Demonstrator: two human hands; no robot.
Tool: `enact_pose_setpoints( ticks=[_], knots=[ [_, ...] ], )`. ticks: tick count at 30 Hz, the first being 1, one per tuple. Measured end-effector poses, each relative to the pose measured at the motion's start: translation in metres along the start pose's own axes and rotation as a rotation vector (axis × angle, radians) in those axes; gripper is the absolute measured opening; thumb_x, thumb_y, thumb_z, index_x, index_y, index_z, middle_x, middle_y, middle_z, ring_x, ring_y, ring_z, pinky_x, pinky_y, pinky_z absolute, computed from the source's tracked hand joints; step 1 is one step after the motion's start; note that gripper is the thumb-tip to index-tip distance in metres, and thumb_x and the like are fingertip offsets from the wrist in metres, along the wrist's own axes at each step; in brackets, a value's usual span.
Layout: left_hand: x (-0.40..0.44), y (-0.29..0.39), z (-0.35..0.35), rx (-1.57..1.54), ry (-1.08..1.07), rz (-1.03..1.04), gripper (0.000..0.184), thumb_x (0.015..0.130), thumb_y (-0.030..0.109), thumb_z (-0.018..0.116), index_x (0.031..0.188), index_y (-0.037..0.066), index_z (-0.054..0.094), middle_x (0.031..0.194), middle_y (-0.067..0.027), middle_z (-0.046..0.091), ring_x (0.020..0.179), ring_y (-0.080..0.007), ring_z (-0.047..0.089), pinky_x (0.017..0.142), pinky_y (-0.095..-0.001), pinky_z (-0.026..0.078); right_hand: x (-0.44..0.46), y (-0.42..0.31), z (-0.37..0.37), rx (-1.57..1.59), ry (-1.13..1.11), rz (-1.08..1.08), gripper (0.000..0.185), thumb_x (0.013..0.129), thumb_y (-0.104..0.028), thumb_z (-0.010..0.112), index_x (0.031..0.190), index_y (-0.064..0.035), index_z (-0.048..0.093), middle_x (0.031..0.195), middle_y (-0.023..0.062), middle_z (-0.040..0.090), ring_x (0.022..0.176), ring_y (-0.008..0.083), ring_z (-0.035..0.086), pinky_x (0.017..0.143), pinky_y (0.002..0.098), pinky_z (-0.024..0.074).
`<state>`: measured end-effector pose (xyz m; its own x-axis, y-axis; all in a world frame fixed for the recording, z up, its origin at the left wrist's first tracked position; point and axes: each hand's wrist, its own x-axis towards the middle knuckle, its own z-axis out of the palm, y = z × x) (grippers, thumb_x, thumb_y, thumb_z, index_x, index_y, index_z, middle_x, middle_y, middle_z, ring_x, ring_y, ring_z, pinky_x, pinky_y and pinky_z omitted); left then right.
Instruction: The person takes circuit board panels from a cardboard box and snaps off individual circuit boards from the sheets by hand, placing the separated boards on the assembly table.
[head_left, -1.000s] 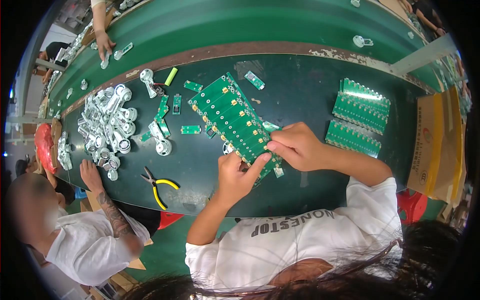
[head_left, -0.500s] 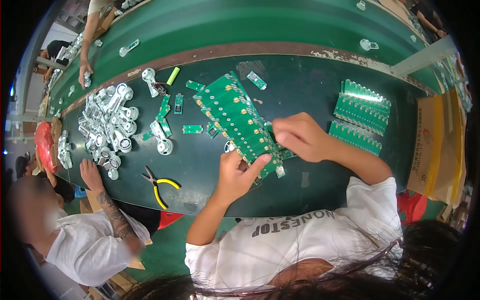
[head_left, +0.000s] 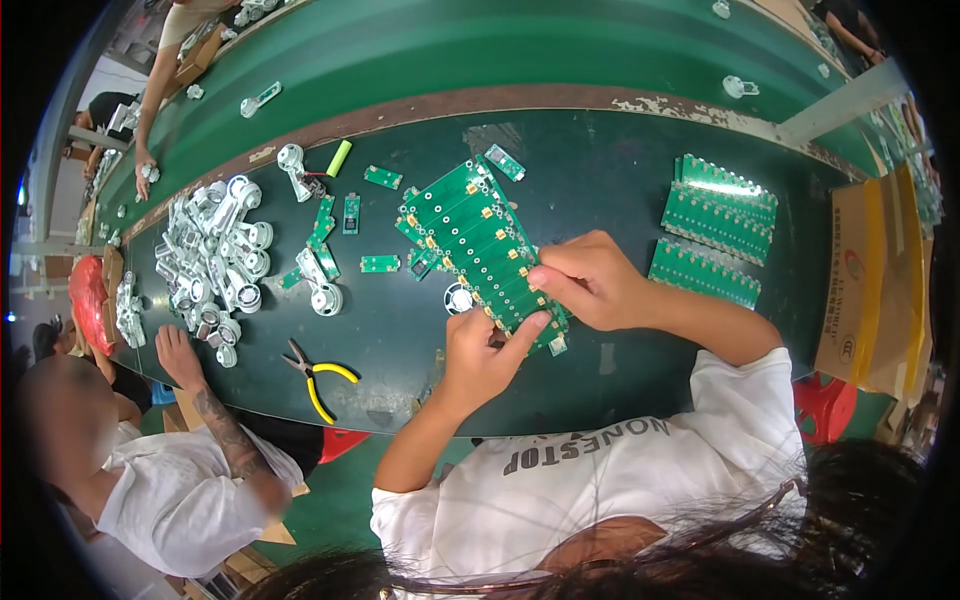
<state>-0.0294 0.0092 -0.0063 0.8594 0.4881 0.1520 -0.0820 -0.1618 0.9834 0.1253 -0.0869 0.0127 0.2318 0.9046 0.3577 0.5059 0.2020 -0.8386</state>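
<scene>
A green circuit board panel (head_left: 475, 240) with rows of gold parts is held tilted above the dark table. My left hand (head_left: 482, 352) grips its lower end, thumb on top. At the panel's right edge my right hand (head_left: 590, 282) is closed, thumb and forefinger pinching the edge. Beneath and beside the panel lie small separate boards, among them one (head_left: 380, 263) to the left and one (head_left: 505, 162) behind. A round white part (head_left: 458, 298) shows just left of the panel's lower end.
White parts are heaped (head_left: 215, 245) at the left. Yellow-handled pliers (head_left: 318, 378) lie near the front edge. Stacked panels (head_left: 720, 210) and a cardboard box (head_left: 875, 290) are on the right. A co-worker's forearm (head_left: 225, 430) rests at the left edge. Beyond runs a green conveyor (head_left: 560, 60).
My right hand left the panel's edge, then came back and closed on it. The panel has shifted slightly and tilted. Across the conveyor, another person's hand moved left.
</scene>
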Motion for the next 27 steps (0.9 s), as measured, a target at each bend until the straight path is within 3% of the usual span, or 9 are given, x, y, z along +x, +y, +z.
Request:
enact_pose_setpoints(
  ticks=[4,13,18,20,22,26,27],
  knots=[
    [-0.002,-0.003,-0.001,0.084,-0.017,0.007,0.013,0.081,0.007,0.068,0.089,-0.002,0.063,0.062,-0.0020,0.062,0.046,-0.0028,0.049,0.040,-0.0207,0.033,-0.002,-0.003,0.002,0.018,0.017,0.042,0.030,0.090,-0.013,0.053,0.063,-0.0033,0.045,0.048,0.0105,0.038,0.039,0.0252,0.038,0.040,0.0352,0.0265],
    [-0.002,-0.004,0.000,-0.041,-0.034,-0.050,0.013,0.082,0.006,0.067,0.092,-0.002,0.063,0.066,-0.0014,0.063,0.051,-0.0008,0.050,0.042,-0.0187,0.034,-0.004,-0.008,0.000,0.074,0.007,0.060,0.028,0.092,-0.012,0.051,0.066,-0.0025,0.044,0.049,0.0107,0.038,0.039,0.0235,0.039,0.040,0.0346,0.0280],
    [-0.002,0.001,0.008,-0.408,0.006,-0.191,0.018,0.084,0.004,0.064,0.102,-0.001,0.060,0.079,-0.0011,0.066,0.061,0.0001,0.054,0.048,-0.0162,0.038,-0.007,-0.017,0.005,0.118,0.060,0.183,0.028,0.092,-0.011,0.050,0.066,-0.0019,0.044,0.050,0.0106,0.037,0.039,0.0211,0.037,0.041,0.0342,0.0274],
    [-0.003,0.003,0.010,-0.407,0.012,-0.210,0.019,0.084,0.005,0.064,0.102,-0.001,0.060,0.079,-0.0013,0.066,0.062,0.0000,0.054,0.048,-0.0161,0.039,-0.010,-0.018,0.008,0.115,0.080,0.213,0.027,0.091,-0.010,0.050,0.066,-0.0015,0.044,0.050,0.0106,0.036,0.039,0.0204,0.036,0.041,0.0340,0.0272],
    [-0.004,0.002,0.010,-0.410,0.017,-0.226,0.019,0.085,0.005,0.064,0.102,-0.002,0.060,0.079,-0.0015,0.066,0.063,-0.0001,0.055,0.048,-0.0160,0.040,-0.013,-0.019,0.009,0.059,0.086,0.254,0.028,0.093,-0.011,0.048,0.068,-0.0010,0.045,0.051,0.0063,0.041,0.044,0.0092,0.036,0.041,0.0292,0.0288],
    [-0.006,-0.001,0.009,-0.333,0.008,-0.234,0.018,0.085,0.004,0.064,0.101,-0.002,0.060,0.080,-0.0017,0.066,0.063,-0.0002,0.055,0.048,-0.0160,0.040,-0.015,-0.017,0.013,0.079,0.103,0.275,0.027,0.093,-0.011,0.048,0.069,-0.0003,0.045,0.050,0.0067,0.041,0.043,0.0091,0.036,0.041,0.0287,0.0292],
    [-0.007,0.000,0.010,-0.321,0.028,-0.229,0.018,0.085,0.004,0.064,0.101,-0.002,0.060,0.079,-0.0016,0.066,0.063,-0.0001,0.055,0.048,-0.0161,0.040,-0.015,-0.018,0.015,0.107,0.129,0.283,0.027,0.092,-0.011,0.050,0.068,-0.0002,0.045,0.050,0.0087,0.039,0.041,0.0135,0.034,0.040,0.0310,0.0280]
  ],
)
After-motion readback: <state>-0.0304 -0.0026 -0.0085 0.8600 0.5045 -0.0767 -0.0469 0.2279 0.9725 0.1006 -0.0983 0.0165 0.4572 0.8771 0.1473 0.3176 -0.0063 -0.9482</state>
